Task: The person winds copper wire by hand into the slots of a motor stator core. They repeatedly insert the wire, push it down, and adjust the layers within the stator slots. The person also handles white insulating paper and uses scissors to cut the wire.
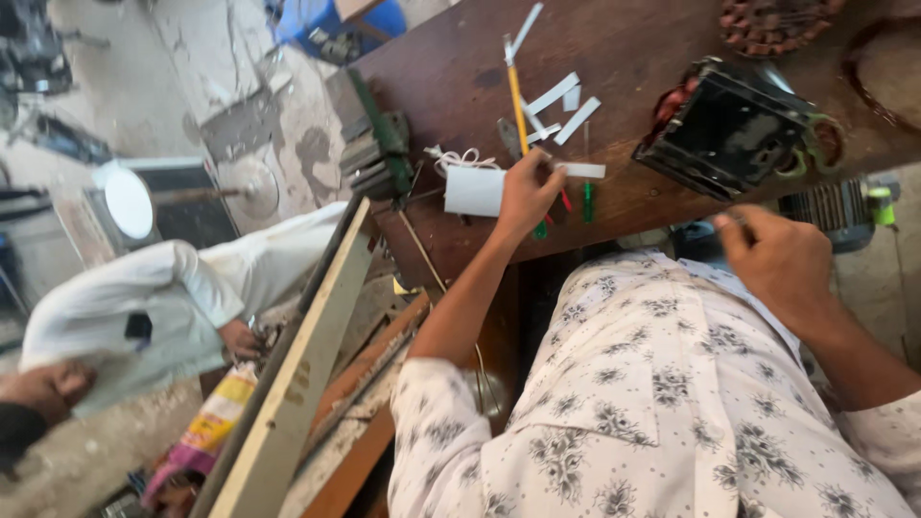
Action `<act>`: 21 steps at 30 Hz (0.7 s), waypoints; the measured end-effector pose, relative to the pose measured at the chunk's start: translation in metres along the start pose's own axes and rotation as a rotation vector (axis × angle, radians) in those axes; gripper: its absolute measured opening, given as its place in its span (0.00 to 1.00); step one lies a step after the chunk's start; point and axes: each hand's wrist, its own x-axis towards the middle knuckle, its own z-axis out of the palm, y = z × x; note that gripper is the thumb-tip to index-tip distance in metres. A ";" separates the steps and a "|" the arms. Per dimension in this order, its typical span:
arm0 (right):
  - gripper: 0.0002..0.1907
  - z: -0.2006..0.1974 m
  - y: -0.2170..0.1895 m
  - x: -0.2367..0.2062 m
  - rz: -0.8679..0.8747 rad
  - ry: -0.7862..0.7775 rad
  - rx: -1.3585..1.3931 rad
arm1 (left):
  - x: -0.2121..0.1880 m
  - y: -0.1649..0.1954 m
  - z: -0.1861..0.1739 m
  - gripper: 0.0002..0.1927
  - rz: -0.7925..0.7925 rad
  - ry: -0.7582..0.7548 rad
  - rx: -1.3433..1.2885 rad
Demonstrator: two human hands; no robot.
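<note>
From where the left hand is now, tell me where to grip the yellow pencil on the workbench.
Grip the yellow pencil at mid-shaft, coming from above. It lies flat and bare there, while white paper strips crowd its right side, so the left hand probably does best pinching across the shaft.

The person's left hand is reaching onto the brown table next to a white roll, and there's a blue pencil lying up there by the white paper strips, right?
Nearly. The pencil is yellow, not blue, as the head view shows. The rest holds: the left hand reaches onto the brown table beside the white roll, with white paper strips lying by the pencil.
</note>
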 end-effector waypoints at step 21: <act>0.20 -0.015 -0.063 0.022 -0.637 0.374 0.212 | -0.078 0.094 0.063 0.18 -0.055 -0.253 -0.835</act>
